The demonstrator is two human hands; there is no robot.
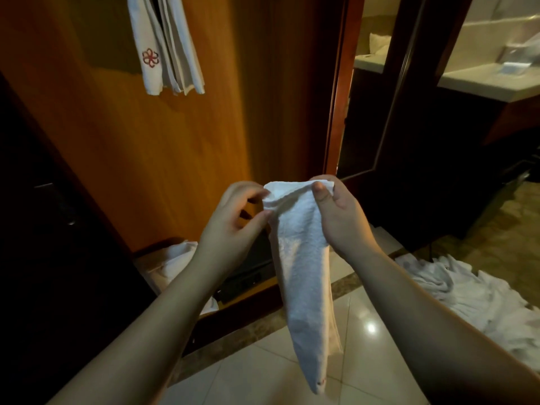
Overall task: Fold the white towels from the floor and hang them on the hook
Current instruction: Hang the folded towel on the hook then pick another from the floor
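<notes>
I hold the white towel (304,276) up in front of me, my right hand (339,217) pinching its top corner and my left hand (233,226) nipping the edge just beside it, and since the folded length hangs loose and narrow, I judge a slack pinch could let the layers slide apart or drop it. Below is glossy tiled floor (362,325) (more crumpled towels (467,293) lie to my right), with folded ones hanging (166,45) on the wooden panel (181,135) ahead.
</notes>
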